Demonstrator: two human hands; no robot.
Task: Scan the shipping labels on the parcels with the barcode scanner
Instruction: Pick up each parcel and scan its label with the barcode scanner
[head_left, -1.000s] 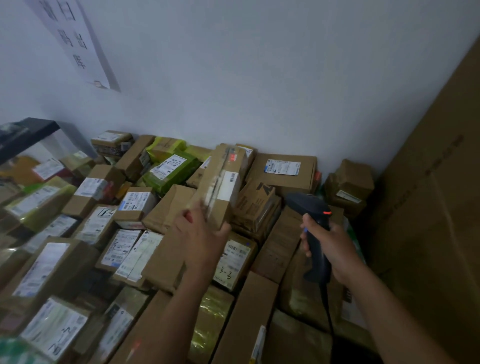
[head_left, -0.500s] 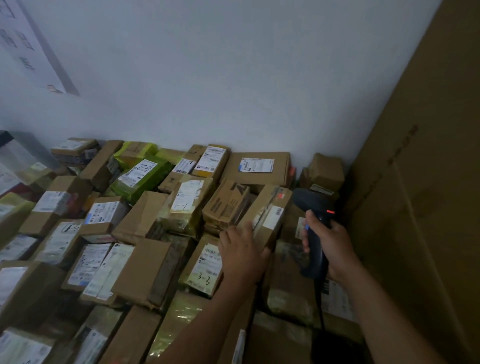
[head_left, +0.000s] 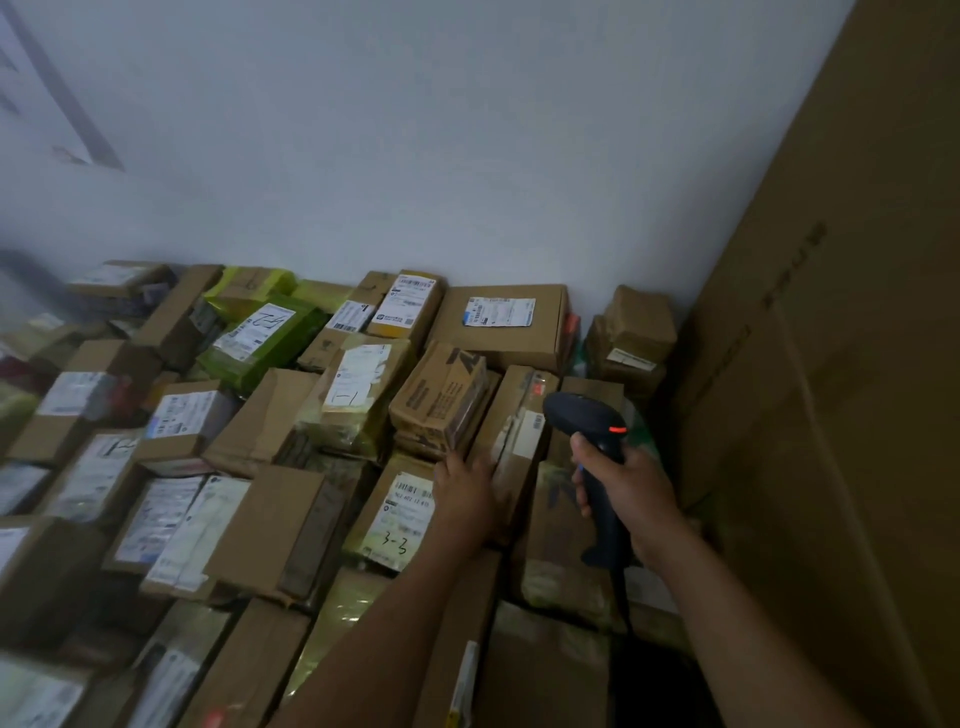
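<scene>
A heap of cardboard parcels with white shipping labels fills the lower left. My left hand holds the lower end of a narrow brown parcel, which lies tilted on the pile with its white label facing right. My right hand grips the handle of the dark barcode scanner. The scanner head hangs just right of that label, and a red light glows on its back. The cable drops down below my wrist.
A tall brown carton walls off the right side. The white wall stands behind the pile. A parcel marked "3-3" lies left of my left hand, and a wide labelled box sits at the back.
My left hand carried the narrow parcel from a raised spot mid-pile rightward and down onto the heap beside the scanner. The scanner hand stayed about in place while the view turned right.
</scene>
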